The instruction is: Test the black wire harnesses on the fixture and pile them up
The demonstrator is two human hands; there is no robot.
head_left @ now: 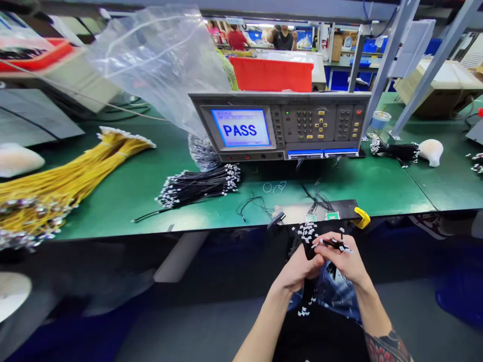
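Below the bench's front edge, my left hand (pixel 302 266) is closed round a bundle of black cables (pixel 309 289) whose white connectors stick out above and below it. Close beside it, my right hand (pixel 341 256) has its fingers closed on a few black cables (pixel 334 244) with white ends. Just beyond both hands, a metal strip (pixel 294 213) with small green boards (pixel 332 216) lies along the bench edge. Behind it stands a tester (pixel 281 128) with PASS on its screen.
A pile of black cables (pixel 198 185) and yellow cable bundles (pixel 86 173) lie on the green bench (pixel 124 216). A yellow clamp (pixel 363 218) grips the edge. At right are another cable bundle (pixel 398 150) and a cup (pixel 380 120). A red bin (pixel 271 74) stands behind the tester.
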